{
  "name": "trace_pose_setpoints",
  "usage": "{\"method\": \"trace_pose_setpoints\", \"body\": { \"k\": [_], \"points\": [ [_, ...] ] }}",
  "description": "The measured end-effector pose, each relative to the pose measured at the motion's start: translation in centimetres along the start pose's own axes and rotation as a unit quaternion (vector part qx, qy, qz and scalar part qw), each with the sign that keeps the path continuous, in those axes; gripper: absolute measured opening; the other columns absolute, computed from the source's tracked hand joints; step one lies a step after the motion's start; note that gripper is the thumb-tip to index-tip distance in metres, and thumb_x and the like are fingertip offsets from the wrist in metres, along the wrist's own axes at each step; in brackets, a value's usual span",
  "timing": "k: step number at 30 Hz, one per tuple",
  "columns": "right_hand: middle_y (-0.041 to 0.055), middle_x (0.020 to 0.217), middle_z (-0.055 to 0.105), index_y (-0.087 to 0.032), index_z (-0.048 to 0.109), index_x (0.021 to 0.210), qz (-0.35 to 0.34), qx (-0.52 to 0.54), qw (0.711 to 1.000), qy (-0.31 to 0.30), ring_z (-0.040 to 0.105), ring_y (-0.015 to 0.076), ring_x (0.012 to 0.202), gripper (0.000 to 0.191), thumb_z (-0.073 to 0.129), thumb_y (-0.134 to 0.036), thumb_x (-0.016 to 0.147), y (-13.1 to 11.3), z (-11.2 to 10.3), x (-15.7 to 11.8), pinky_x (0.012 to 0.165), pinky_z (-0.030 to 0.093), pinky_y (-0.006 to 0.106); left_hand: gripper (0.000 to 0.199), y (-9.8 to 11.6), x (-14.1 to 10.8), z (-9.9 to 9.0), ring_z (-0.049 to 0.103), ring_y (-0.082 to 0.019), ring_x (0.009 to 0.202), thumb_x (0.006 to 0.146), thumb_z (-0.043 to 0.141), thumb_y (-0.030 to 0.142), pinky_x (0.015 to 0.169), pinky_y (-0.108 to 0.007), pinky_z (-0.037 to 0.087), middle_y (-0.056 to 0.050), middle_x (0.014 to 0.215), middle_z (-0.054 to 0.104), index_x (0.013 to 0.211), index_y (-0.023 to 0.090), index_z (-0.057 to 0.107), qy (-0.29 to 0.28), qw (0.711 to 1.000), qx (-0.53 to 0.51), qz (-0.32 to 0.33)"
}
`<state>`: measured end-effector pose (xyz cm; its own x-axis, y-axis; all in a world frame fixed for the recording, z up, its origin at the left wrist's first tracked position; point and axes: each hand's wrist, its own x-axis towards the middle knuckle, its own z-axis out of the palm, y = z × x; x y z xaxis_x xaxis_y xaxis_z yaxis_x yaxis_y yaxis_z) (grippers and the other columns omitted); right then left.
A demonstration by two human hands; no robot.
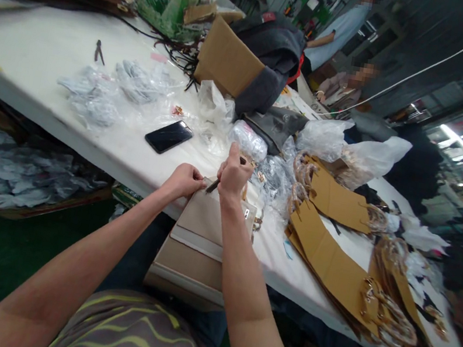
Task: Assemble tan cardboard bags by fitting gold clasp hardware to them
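A beige handbag (202,216) leans over the table's front edge against my lap, its flap side toward the top. At the far corner of the flap my left hand (187,180) is closed, thumb and fingers pinching the edge. My right hand (235,174) is wrapped around a slim dark tool (212,186), whose lower end points down-left at that same corner, close to the left fingertips. Its exact kind is mostly hidden by the fist. Small metal fittings (257,223) show at the bag's right side, beside my right forearm.
A black phone (169,136) and crumpled clear plastic (94,92) lie on the white table (33,54). Dark pliers (99,52) are farther left. A cardboard box (228,60) with dark fabric stands behind. Tan panels with wrapped fittings (327,261) lie right. Two people are beyond.
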<state>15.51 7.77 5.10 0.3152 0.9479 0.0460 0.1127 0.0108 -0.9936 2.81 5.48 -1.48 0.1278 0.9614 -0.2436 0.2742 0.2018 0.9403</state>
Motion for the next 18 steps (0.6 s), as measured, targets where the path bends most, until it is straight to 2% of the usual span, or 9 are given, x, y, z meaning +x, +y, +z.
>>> {"method": "trace_pose_setpoints", "body": {
  "k": [3, 6, 10, 13, 18],
  "points": [
    [-0.0041, 0.054, 0.037, -0.028, 0.033, 0.063, -0.137, -0.036, 0.988, 0.068, 0.040, 0.0122, 0.050, 0.065, 0.057, -0.071, 0.106, 0.8, 0.0, -2.9, 0.046, 0.032, 0.028, 0.019, -0.2, 0.3, 0.1, 0.048, -0.013, 0.051, 0.071, 0.078, 0.024, 0.053, -0.028, 0.029, -0.001, 0.051, 0.057, 0.056, 0.016, 0.071, -0.003, 1.000, 0.002, 0.021],
    [-0.0031, 0.055, 0.038, -0.027, 0.035, 0.059, -0.202, -0.069, 0.975, 0.059, 0.041, 0.0124, 0.052, 0.069, 0.060, -0.071, 0.105, 0.9, -0.5, -4.4, 0.049, 0.035, 0.029, 0.023, -0.2, 0.3, 0.1, 0.046, -0.012, 0.050, 0.070, 0.075, 0.023, 0.052, -0.028, 0.026, 0.000, 0.048, 0.052, 0.051, 0.016, 0.066, -0.001, 0.999, 0.011, 0.038],
    [-0.0049, 0.051, 0.039, -0.028, 0.037, 0.060, -0.159, 0.002, 0.985, 0.067, 0.039, 0.0115, 0.045, 0.066, 0.056, -0.071, 0.108, 0.1, -1.5, -3.6, 0.045, 0.034, 0.028, 0.016, 0.0, 0.1, 0.3, 0.054, -0.015, 0.054, 0.073, 0.076, 0.026, 0.052, -0.027, 0.030, -0.002, 0.056, 0.062, 0.062, 0.014, 0.076, 0.005, 1.000, 0.011, 0.013],
    [-0.0062, 0.050, 0.038, -0.029, 0.037, 0.061, -0.146, 0.055, 0.985, 0.071, 0.037, 0.0109, 0.042, 0.065, 0.061, -0.069, 0.106, -0.3, -1.7, -3.0, 0.043, 0.032, 0.028, 0.017, 0.0, 0.1, 0.4, 0.052, -0.015, 0.053, 0.071, 0.077, 0.026, 0.051, -0.027, 0.029, -0.001, 0.053, 0.059, 0.059, 0.014, 0.075, 0.007, 1.000, 0.027, 0.014],
    [-0.0047, 0.051, 0.040, -0.028, 0.038, 0.061, -0.129, -0.001, 0.991, 0.036, 0.040, 0.0119, 0.046, 0.067, 0.062, -0.075, 0.103, -0.2, -0.6, -3.7, 0.045, 0.031, 0.028, 0.020, -0.2, 0.0, 0.4, 0.047, -0.013, 0.051, 0.071, 0.075, 0.027, 0.051, -0.026, 0.027, -0.001, 0.052, 0.055, 0.055, 0.015, 0.071, -0.004, 1.000, -0.004, 0.029]
  ]
}}
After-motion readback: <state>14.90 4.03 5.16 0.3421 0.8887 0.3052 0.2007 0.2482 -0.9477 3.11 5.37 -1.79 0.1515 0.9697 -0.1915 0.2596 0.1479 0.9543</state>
